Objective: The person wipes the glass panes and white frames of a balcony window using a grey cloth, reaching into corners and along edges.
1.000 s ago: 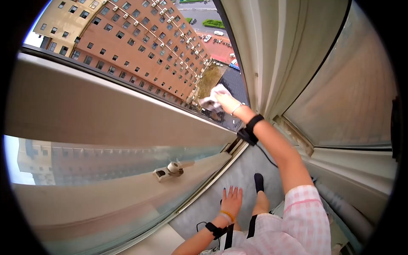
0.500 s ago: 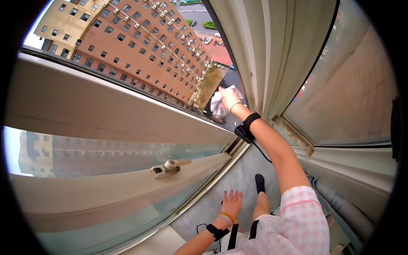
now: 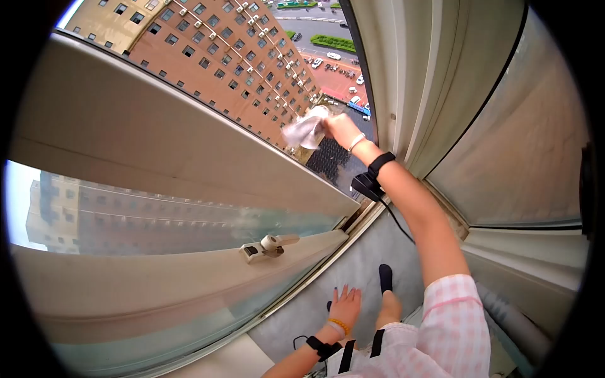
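Note:
My right hand (image 3: 342,131) reaches through the open window gap, its fingers closed round a crumpled whitish cloth (image 3: 306,128). The cloth hangs out to the left of the fist, blurred at its edge by motion. Low in the view, my left hand (image 3: 345,307) is held over the grey floor (image 3: 359,252), its fingers spread and holding nothing. The sliding window frame (image 3: 189,157) lies to the left, with a latch handle (image 3: 270,246) on its lower rail.
Right of my arm stands a pale window frame (image 3: 413,82) with a glass pane (image 3: 517,151). A window track (image 3: 315,268) runs along the floor's edge. A black cable (image 3: 398,222) hangs from my right wrist. Far below outside are a brick building (image 3: 220,57) and parked cars.
My right hand has risen slightly and the cloth has swung from below the hand out to its left. My left hand stays nearly where it was. The view has shifted a little.

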Available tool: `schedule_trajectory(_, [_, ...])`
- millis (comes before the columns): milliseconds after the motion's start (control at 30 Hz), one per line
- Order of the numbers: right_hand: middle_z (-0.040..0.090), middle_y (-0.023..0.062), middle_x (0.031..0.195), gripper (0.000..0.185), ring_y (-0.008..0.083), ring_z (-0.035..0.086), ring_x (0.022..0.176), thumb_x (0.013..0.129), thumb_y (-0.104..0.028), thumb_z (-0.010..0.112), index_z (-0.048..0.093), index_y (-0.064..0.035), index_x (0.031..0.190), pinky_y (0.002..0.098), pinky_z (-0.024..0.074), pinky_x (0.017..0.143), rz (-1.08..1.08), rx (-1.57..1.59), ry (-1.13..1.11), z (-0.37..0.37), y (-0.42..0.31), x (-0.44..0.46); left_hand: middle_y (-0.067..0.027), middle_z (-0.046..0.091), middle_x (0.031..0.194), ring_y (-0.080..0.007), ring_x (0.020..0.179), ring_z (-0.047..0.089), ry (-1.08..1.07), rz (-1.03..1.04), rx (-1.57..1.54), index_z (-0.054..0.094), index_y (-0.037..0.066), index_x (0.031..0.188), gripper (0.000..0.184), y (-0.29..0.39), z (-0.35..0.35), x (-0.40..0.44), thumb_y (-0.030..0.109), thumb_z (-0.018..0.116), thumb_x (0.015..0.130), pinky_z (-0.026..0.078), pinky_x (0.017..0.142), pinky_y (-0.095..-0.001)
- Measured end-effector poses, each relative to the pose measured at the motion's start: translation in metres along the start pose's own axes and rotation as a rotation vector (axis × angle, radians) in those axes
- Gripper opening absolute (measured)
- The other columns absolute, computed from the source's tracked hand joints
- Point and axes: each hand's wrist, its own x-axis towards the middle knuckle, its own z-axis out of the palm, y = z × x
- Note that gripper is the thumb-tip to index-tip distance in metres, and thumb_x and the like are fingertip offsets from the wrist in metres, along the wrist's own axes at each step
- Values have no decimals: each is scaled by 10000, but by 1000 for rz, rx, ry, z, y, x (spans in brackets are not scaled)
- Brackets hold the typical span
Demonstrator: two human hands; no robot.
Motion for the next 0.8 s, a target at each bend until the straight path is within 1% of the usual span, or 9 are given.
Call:
schedule_trajectory(33, [661, 179, 842, 99, 321, 659, 763, 809, -62, 574, 641, -37, 877, 360, 518, 602, 190, -72, -323, 0, 2, -1, -105, 485, 1359, -322, 1324, 374, 1, -1, -5, 428, 32, 1325, 452, 1, 1, 3, 121, 449, 882, 254, 1067, -571])
schedule_trajectory(100, [636, 201, 716, 94, 314, 660, 677, 792, -77, 600, 628, -10, 852, 374, 517, 574, -109, -26, -115, 1, -3, 4, -106, 486, 1358, -321, 1329, 368, -36, -5, 26, 423, 34, 1331, 458, -5, 1, -3, 117, 446, 881, 247, 1073, -568])
schedule_trajectory(167, [631, 206, 708, 121, 333, 656, 695, 757, -96, 615, 642, -17, 844, 386, 517, 606, 104, 131, 166, 3, -13, 3, -105, 487, 1357, -320, 1330, 367, -25, -18, 9, 421, 34, 1332, 463, -9, -1, -1, 113, 448, 877, 251, 1073, -564])
schedule_trajectory(233, [634, 201, 722, 116, 335, 654, 728, 723, -105, 628, 652, -8, 782, 415, 514, 671, 17, -235, -235, 1, -3, -8, -105, 488, 1357, -319, 1331, 365, -37, -44, -28, 420, 34, 1333, 468, -2, -5, -3, 108, 450, 872, 255, 1073, -559])
schedule_trajectory(300, [642, 190, 729, 125, 340, 651, 725, 744, -97, 614, 646, -3, 819, 419, 514, 668, -176, -429, -304, -2, -1, -22, -105, 491, 1354, -318, 1329, 369, 23, 0, 10, 415, 33, 1337, 481, -6, -9, -3, 97, 456, 863, 260, 1069, -561])
schedule_trajectory(367, [655, 179, 762, 140, 348, 647, 706, 786, -83, 588, 650, -12, 890, 400, 520, 655, -186, -102, 304, -6, -16, -54, -103, 497, 1346, -312, 1323, 376, 45, 19, 22, 414, 32, 1338, 484, -5, -2, 1, 91, 457, 859, 266, 1066, -560])
schedule_trajectory(500, [648, 164, 693, 83, 273, 669, 619, 800, -8, 577, 628, 5, 864, 343, 514, 558, 241, 404, 610, -25, -77, -144, -105, 489, 1352, -316, 1317, 381, 79, 93, -24, 407, 33, 1343, 492, 2, 14, -1, 94, 459, 858, 275, 1059, -560])
schedule_trajectory(700, [579, 108, 662, 124, 201, 561, 542, 769, -32, 673, 570, 36, 790, 299, 437, 517, 512, 157, 912, -20, -134, -313, -113, 483, 1357, -319, 1307, 391, 78, 257, 28, 398, 44, 1355, 504, -9, 51, -12, 100, 456, 857, 285, 1054, -555])
schedule_trajectory(800, [526, 82, 748, 134, 189, 489, 644, 763, -52, 695, 591, 19, 808, 295, 424, 577, 626, -20, 960, -1, -142, -401, -120, 498, 1344, -324, 1290, 414, 54, 289, 14, 395, 53, 1361, 510, -26, 83, -23, 91, 452, 856, 295, 1049, -548])
